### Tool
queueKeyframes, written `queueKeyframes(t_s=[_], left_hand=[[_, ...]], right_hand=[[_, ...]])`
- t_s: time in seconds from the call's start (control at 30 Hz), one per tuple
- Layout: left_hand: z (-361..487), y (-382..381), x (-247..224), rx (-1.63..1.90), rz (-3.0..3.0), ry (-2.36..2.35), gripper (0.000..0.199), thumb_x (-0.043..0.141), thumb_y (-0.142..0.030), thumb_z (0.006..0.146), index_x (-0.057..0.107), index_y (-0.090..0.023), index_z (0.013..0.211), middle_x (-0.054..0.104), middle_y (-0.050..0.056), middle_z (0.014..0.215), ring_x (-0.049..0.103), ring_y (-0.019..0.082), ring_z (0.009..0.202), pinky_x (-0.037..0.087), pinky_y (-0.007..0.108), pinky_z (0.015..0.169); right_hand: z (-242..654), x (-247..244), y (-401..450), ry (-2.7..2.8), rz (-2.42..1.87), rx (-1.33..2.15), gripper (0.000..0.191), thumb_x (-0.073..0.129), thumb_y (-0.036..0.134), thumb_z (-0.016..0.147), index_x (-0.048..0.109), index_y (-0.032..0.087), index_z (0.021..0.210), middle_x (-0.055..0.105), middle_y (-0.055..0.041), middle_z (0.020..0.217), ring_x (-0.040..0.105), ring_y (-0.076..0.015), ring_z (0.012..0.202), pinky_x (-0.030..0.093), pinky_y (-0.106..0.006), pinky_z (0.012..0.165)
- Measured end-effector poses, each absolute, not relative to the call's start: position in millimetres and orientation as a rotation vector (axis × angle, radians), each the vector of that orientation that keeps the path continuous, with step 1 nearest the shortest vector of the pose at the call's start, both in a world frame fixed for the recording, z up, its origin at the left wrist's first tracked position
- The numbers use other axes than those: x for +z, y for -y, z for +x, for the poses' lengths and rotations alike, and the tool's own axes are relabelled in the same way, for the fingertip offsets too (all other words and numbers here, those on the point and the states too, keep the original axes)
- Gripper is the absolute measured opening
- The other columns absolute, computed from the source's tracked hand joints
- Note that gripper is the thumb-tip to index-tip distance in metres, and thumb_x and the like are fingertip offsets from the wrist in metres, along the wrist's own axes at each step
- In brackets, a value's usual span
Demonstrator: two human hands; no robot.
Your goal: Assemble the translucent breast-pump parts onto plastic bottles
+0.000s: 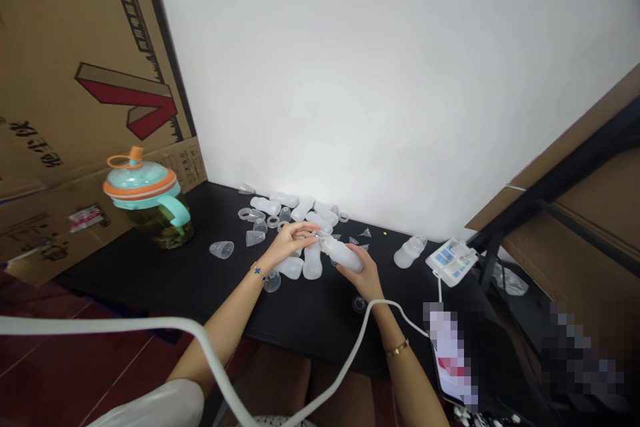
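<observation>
A white, translucent bottle (341, 253) lies tilted between my two hands over the black table. My right hand (364, 272) is wrapped round its lower body. At its upper end, the fingers of my left hand (291, 242) pinch round the neck; a small clear part shows there, too small to make out fully. Several white bottles lie behind and below my hands, one of them (313, 263) just under my left fingers. Clear caps and rings are scattered to the left, among them a clear cap (221, 249). A capped bottle (410, 251) lies apart on the right.
A large teal and orange jug (150, 203) stands at the left beside a cardboard box (90, 80). To the right are a white power strip (451, 261) and a phone (453, 360). A white cable (210, 353) loops across the foreground. A white wall rises behind the table (200, 287).
</observation>
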State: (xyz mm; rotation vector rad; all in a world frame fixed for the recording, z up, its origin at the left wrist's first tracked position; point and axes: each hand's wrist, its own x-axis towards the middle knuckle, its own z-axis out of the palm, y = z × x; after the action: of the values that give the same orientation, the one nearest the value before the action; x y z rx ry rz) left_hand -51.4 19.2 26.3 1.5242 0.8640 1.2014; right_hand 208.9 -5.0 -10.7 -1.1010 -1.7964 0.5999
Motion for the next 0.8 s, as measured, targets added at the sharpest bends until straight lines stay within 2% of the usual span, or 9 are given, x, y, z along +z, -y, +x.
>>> queueKeyframes(t_s=[0.8], left_hand=[[-49.0,-17.7,28.0,1.218,1.465,-0.841,0.043,0.08,-0.04,0.078,0.071,-0.013,0.11,0.075,0.011,0.099,0.071,0.024,0.09,0.059,0.03,0.069]], right_hand=[[208.3,-9.4,5.4,1.797,-1.1,0.548,0.047,0.076,0.04,0.077,0.067,0.026,0.121,0.069,-0.0073,0.12,0.064,-0.0303,0.111,0.05,-0.046,0.098]])
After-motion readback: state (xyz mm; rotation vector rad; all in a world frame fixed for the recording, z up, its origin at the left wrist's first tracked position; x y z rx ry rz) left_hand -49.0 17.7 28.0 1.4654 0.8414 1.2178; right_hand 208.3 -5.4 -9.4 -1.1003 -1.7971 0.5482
